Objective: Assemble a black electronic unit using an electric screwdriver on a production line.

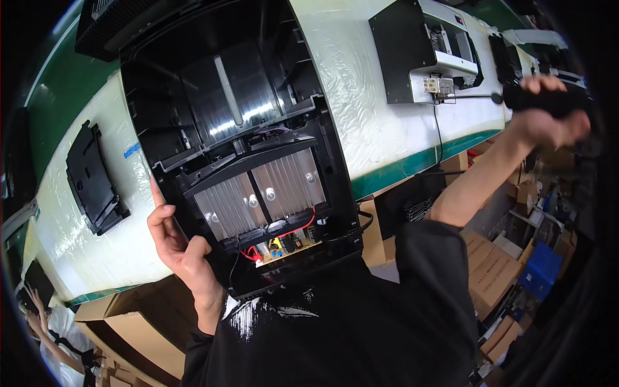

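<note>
A large open black plastic housing [335, 161] lies in front of me. Its lower bay holds two ribbed metal heat sinks [287, 177] and, below them, a circuit board [284, 248] with red wires. My left hand [180, 245] grips the housing's left edge, fingers curled, part of them hidden behind it. Stretched out to the far right, my right hand [548, 113] is wrapped round a black electric screwdriver [525, 98], a little blurred. The screwdriver's thin shaft points left, its tip at the front of a black and white screw feeder [403, 55].
A flat black plastic panel [93, 177] lies left of the housing on the film-covered bench [348, 84]. Open cardboard boxes [145, 335] stand below the bench's edge. A blue bin [541, 271] sits among cartons at right. Another person's hand [37, 313] shows at far left.
</note>
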A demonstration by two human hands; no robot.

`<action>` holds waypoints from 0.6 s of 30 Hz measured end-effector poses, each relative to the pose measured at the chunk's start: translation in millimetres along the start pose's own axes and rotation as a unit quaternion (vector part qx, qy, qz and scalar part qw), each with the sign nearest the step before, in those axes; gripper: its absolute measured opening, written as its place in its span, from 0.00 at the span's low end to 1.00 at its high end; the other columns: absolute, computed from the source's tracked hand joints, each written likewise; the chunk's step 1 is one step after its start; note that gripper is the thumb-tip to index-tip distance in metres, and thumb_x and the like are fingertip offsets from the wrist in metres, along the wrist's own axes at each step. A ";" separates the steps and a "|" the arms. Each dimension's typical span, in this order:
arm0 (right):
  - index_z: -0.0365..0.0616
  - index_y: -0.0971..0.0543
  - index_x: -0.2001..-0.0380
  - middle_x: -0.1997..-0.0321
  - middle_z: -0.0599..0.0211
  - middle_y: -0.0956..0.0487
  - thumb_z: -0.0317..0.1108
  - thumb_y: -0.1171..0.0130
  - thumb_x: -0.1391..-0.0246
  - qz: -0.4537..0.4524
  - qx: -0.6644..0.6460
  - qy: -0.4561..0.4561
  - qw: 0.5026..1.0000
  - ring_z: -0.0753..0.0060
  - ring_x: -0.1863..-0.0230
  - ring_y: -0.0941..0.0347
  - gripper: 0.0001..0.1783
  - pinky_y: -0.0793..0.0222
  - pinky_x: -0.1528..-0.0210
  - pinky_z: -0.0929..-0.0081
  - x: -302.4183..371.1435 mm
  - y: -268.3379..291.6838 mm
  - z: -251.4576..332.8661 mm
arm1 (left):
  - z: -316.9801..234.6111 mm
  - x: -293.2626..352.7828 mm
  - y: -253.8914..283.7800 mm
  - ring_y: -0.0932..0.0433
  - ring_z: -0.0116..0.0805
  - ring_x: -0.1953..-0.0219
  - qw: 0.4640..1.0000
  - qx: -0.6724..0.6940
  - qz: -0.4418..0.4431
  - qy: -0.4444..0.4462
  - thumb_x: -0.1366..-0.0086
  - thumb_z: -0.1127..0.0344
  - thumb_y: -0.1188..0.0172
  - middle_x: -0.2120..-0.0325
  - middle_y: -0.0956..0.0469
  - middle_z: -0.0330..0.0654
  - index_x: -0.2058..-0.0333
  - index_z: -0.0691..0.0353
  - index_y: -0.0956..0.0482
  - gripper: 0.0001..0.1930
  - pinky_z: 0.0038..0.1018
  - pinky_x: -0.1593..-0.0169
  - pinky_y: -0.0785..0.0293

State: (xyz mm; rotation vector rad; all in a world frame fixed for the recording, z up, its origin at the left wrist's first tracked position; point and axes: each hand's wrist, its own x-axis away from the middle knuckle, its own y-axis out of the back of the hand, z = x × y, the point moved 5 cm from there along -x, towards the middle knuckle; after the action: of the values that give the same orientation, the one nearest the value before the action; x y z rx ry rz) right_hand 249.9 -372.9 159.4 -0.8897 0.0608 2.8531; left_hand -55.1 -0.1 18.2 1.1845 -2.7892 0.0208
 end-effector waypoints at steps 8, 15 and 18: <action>0.43 0.41 0.58 0.78 0.54 0.29 0.40 0.63 0.38 0.111 0.090 0.059 0.988 0.64 0.84 0.34 0.13 0.35 0.81 0.68 -27.9 -70.1 -6.6 | -2.6 -6.4 3.4 0.51 0.47 0.33 0.995 0.026 0.061 -0.070 0.67 0.85 0.64 0.36 0.51 0.58 0.59 0.64 0.35 0.30 0.32 0.33 0.61; 0.36 0.33 0.70 0.77 0.61 0.31 0.65 0.56 0.52 0.077 0.035 -0.036 0.996 0.65 0.77 0.37 0.35 0.40 0.72 0.72 -12.7 -20.5 23.6 | -6.9 -20.1 9.2 0.47 0.44 0.34 0.988 0.031 0.111 -0.098 0.66 0.85 0.62 0.38 0.47 0.60 0.55 0.66 0.34 0.31 0.31 0.34 0.56; 0.37 0.31 0.70 0.76 0.62 0.32 0.68 0.59 0.53 0.129 -0.016 -0.006 0.991 0.66 0.78 0.38 0.38 0.40 0.73 0.72 -33.8 -24.0 67.1 | -13.1 -35.6 13.0 0.41 0.43 0.37 0.985 0.030 0.149 -0.079 0.67 0.85 0.62 0.38 0.44 0.58 0.55 0.66 0.33 0.32 0.27 0.36 0.51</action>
State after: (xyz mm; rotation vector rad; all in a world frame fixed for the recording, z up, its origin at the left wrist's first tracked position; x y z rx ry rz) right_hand 243.4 -348.1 234.0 -0.9317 0.1404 3.1063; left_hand -38.6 35.2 27.8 0.8005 -3.1013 0.0382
